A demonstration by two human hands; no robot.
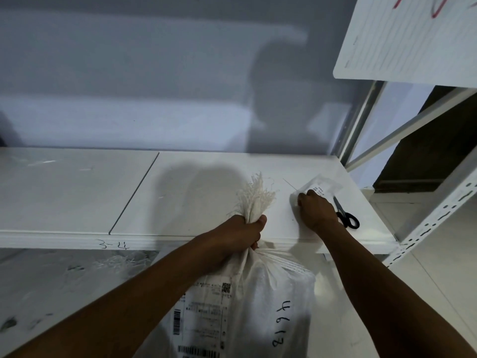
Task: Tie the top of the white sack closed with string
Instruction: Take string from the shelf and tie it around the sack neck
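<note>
A white woven sack [271, 301] hangs in front of the shelf, with a shipping label and handwritten numbers on its side. My left hand [242, 233] is clenched around its gathered neck, and the frayed top [254, 196] sticks up above my fist. My right hand [316, 210] rests on the white shelf [180, 197], fingers curled on a small clear plastic packet [320, 187] with a printed label. A thin string runs from the packet across the shelf; it is barely visible. What the packet contains is hidden.
Black-handled scissors [347, 215] lie on the shelf just right of my right hand. A white metal rack upright [433, 223] stands at the right. A whiteboard-like panel [413, 34] hangs at the upper right. The wall is behind the shelf.
</note>
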